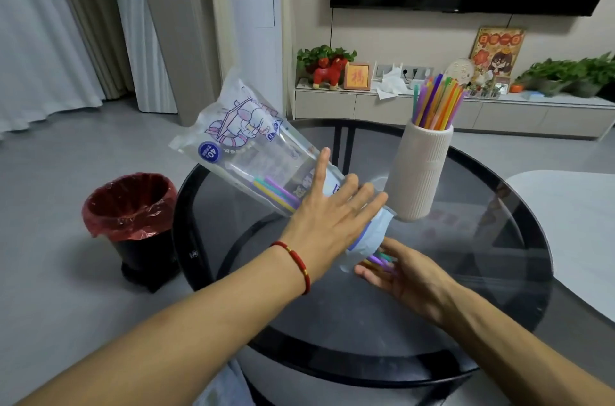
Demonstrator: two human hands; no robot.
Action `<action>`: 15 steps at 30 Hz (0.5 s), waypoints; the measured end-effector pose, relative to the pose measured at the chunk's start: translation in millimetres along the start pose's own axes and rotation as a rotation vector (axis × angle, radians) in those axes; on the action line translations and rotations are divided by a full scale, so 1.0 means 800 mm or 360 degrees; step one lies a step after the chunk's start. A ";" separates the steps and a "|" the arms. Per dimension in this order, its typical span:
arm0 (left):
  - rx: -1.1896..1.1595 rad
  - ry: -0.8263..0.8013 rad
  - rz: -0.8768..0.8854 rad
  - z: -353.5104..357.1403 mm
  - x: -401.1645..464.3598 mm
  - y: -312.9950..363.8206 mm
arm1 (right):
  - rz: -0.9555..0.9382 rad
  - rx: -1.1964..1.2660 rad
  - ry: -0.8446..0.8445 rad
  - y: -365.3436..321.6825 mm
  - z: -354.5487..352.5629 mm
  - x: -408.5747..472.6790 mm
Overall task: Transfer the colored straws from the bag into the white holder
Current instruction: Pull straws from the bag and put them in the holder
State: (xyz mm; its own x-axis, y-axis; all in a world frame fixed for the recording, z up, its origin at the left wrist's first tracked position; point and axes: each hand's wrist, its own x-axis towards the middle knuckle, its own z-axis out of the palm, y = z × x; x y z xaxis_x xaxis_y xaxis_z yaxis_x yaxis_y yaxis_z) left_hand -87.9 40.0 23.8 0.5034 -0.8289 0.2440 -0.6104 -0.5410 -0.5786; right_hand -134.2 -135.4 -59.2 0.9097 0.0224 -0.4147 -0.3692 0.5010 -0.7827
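A clear printed plastic bag [239,139] hangs tilted over the table, its mouth pointing down to the right. My left hand [329,219] lies across the bag's lower half with fingers spread and holds it up. A few colored straws [276,194] show inside the bag. Straw ends [379,260], purple and green, poke out of the mouth into the fingers of my right hand [406,272], which closes around them just above the glass. The white ribbed holder [419,172] stands upright behind the bag's mouth. Several colored straws [436,103] stick out of its top.
Everything is over a round dark glass table [499,239] with a black rim. On the floor to the left stands a black bin with a red liner [133,216]. A white tabletop [572,232] adjoins at the right. A TV cabinet with plants lines the back wall.
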 end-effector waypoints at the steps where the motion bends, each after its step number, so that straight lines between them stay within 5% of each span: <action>1: -0.0009 -0.0017 -0.0015 0.002 0.000 0.001 | -0.0026 -0.0001 -0.0023 0.000 -0.002 0.000; 15: -0.0584 -0.0551 -0.0456 0.071 -0.008 -0.030 | -0.0358 0.0232 0.0294 -0.066 -0.040 -0.031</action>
State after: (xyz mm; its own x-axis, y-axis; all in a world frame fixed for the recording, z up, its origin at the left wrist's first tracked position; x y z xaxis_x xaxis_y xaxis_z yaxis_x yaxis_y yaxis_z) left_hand -42.0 66.3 -8.4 0.8130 -0.5804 0.0467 -0.5610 -0.8022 -0.2044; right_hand -143.8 -190.0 -22.6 0.9106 -0.2536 -0.3264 -0.1196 0.5943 -0.7953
